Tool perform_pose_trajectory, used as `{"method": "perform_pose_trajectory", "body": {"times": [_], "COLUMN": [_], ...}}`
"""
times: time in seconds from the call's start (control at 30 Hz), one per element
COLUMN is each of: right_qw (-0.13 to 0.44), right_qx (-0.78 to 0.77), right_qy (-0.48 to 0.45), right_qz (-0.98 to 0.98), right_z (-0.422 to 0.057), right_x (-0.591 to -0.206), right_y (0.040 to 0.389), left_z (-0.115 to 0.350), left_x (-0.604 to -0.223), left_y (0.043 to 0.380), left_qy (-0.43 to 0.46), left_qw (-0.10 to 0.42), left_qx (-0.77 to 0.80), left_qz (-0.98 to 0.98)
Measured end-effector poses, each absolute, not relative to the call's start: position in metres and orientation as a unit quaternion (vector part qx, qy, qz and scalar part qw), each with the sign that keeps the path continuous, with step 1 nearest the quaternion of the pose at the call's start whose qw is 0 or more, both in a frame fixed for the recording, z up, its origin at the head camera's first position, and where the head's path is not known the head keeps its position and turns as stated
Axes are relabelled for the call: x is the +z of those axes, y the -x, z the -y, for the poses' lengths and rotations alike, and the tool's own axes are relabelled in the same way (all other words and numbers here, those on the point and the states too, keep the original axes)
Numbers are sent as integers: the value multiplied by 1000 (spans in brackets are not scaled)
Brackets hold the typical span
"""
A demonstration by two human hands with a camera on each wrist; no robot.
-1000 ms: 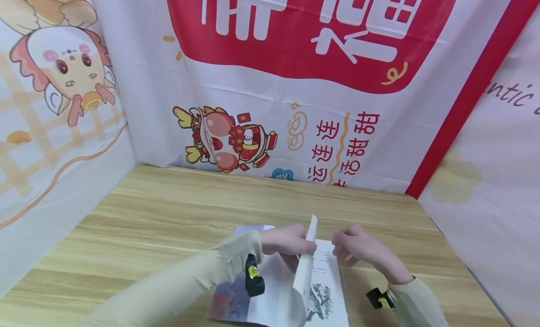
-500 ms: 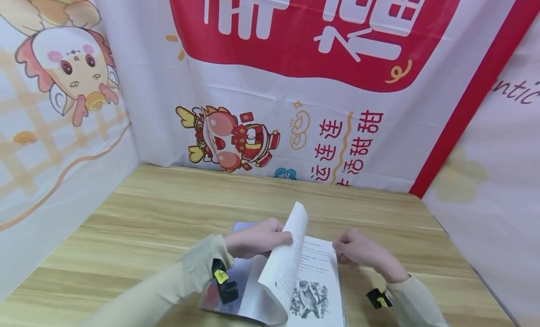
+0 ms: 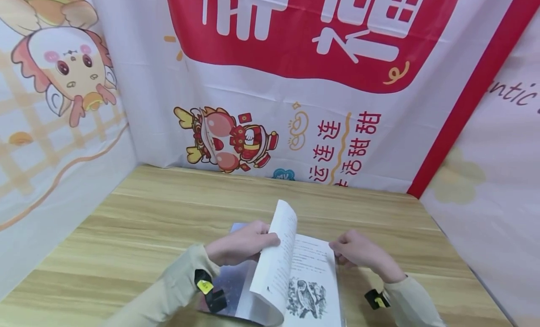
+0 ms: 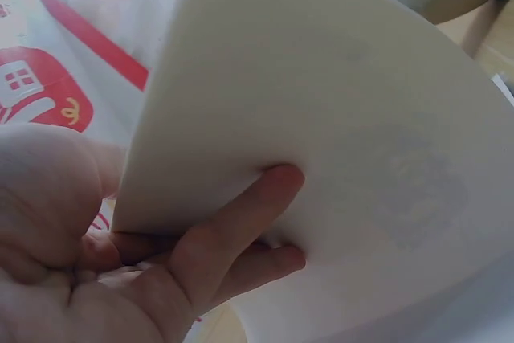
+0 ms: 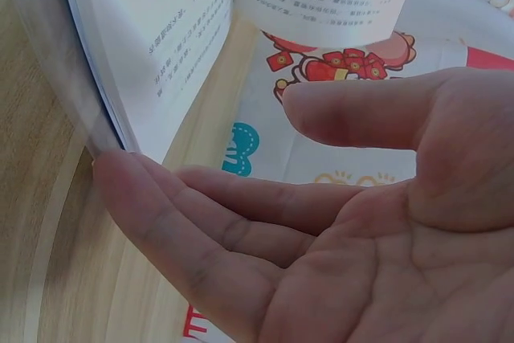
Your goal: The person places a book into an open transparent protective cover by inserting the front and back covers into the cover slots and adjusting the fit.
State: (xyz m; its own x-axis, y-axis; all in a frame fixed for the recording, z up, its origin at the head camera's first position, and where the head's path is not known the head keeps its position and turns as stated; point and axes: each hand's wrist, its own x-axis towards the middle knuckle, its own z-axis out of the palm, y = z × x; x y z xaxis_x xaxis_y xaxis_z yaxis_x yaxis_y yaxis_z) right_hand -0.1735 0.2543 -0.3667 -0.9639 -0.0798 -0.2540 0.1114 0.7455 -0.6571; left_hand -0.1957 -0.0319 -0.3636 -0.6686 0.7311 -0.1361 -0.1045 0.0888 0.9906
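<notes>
An open book (image 3: pixel 314 254) lies on the table, its right page printed with text and a drawing of a bird (image 3: pixel 307 299). My left hand (image 3: pixel 242 245) pinches a raised, curling sheaf of pages (image 3: pixel 274 266) near its upper left corner. In the left wrist view, the fingers (image 4: pixel 241 226) press along the pale back of that paper (image 4: pixel 321 86), and the thumb is mostly hidden behind it. My right hand (image 3: pixel 360 253) is at the book's upper right corner. One fingertip touches that corner in the right wrist view, while the thumb (image 5: pixel 353 114) stands apart from the fingers.
The wood-grain table (image 3: pixel 177 210) extends around the book. Behind it hangs a white cloth (image 3: pixel 253 92) with red lettering and a cartoon figure, with more printed cloth at both sides. Black wrist cameras (image 3: pixel 210 289) sit over the pale sleeves.
My left hand has moved left, drawing the raised pages over from near-upright and uncovering more of the right page and its bird drawing. My right hand has stayed near the book's right corner.
</notes>
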Motion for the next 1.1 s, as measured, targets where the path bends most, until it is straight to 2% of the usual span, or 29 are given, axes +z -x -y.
{"method": "perform_pose_trajectory", "body": {"times": [0.47,0.8,1.1], "right_qw": [129,158,109], "right_qx": [-371,-411,-396], "right_qy": [-24,6,13], "right_qz": [-919,-898,-912], "right_z": [-250,-249,-245], "right_x": [-368,-368,-368], "right_y": [175,178,178], "left_z": [72,83,81], "left_x": [-355,-350,-349], "left_y": [194,195,196], "left_qy": [-236,-221,-226], "left_qw": [349,347,341], "left_qx": [653,647,640], "left_qz": [-630,-642,-650]}}
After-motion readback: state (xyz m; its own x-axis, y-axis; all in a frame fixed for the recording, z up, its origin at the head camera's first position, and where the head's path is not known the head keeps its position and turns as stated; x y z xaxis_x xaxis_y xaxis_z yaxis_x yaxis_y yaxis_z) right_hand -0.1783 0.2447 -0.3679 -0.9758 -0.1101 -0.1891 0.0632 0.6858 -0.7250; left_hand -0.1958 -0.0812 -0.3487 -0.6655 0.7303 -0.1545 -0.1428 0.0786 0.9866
